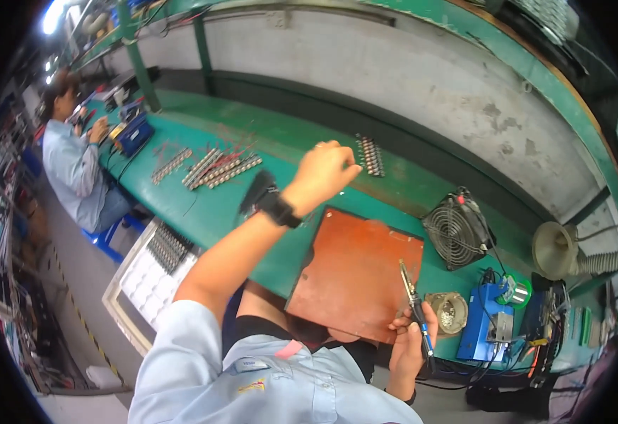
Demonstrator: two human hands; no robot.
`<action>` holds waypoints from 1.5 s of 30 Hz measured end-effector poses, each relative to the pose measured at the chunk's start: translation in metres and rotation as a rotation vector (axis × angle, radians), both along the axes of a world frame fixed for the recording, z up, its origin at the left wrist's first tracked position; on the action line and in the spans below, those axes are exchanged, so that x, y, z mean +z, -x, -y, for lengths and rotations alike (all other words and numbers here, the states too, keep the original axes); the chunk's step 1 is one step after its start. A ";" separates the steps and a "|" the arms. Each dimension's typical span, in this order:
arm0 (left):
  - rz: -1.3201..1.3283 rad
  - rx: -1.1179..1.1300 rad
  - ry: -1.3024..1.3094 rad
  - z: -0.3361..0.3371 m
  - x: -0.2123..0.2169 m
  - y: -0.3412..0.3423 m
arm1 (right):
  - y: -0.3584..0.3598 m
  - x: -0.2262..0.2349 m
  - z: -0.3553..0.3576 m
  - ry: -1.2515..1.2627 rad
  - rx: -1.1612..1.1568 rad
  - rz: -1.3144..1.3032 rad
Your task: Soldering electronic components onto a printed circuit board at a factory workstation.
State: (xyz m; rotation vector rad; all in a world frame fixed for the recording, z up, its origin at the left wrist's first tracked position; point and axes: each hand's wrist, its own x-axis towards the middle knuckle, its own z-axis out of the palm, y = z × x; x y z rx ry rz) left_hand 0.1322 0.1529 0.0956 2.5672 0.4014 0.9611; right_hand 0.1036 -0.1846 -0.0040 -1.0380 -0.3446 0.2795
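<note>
Black-and-blue pen-shaped soldering iron (416, 311) gripped by right hand (411, 348); left hand (323, 172) curled, contents unclear; rectangular orange board (355, 275), worktop's (213, 212) front edge, may be scorched if tip (402, 266) dips.

A: What totals are you getting up close?
B: I'm counting one left hand (325, 172) and one right hand (409, 346).
A: And what things are you tallying?
B: I'm finding one soldering iron (415, 304), one black fan (456, 232), one solder spool (515, 291), one round dish (463, 309) and one reddish-brown board (355, 275).
A: Are you totalling the metal strips (370, 156)?
B: They're overlapping too closely for an exact count.
A: Who else are you including?
B: I'm counting one co-worker (67, 159) and one blue stool (106, 244).
</note>
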 end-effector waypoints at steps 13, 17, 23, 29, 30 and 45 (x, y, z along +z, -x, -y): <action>-0.349 0.323 0.093 -0.018 -0.111 -0.190 | 0.000 0.000 0.002 0.063 0.013 -0.090; -0.399 -0.258 1.056 -0.065 -0.062 -0.178 | -0.003 0.003 0.002 0.033 0.029 -0.082; -0.044 -0.775 1.546 -0.080 -0.021 -0.111 | -0.005 0.003 0.002 0.033 0.087 -0.110; 0.113 -1.078 1.459 -0.016 0.032 -0.020 | -0.001 0.003 0.008 0.052 0.072 -0.121; 0.122 -1.069 1.443 -0.012 0.034 -0.010 | -0.001 0.003 0.009 0.042 0.087 -0.114; 0.176 -1.306 1.368 0.011 0.044 0.031 | 0.001 0.010 0.005 0.080 0.084 -0.088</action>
